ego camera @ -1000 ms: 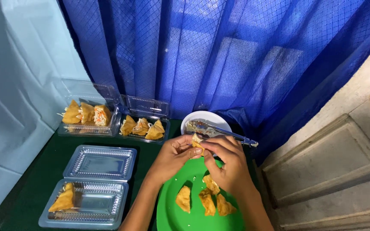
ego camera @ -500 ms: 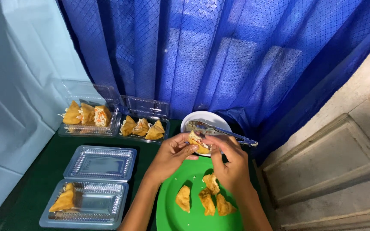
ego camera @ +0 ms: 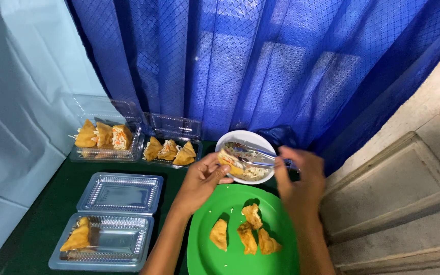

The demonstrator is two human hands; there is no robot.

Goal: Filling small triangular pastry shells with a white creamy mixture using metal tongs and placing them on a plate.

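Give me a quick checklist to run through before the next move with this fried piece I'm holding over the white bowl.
1. Left hand grips the fried piece: ok.
2. Piece held over the white bowl: ok.
3. Right hand on the metal tongs: touching them, firm grip cannot tell.
4. Filling in the bowl: some visible, ok.
5. Green plate holds four more pieces: ok.
6. Open clear container has space, one piece inside: ok.

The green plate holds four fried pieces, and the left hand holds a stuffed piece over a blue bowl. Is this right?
Not quite. The head view shows the bowl is white, not blue. The green plate does hold four fried pieces, and the left hand holds a stuffed piece over that bowl.
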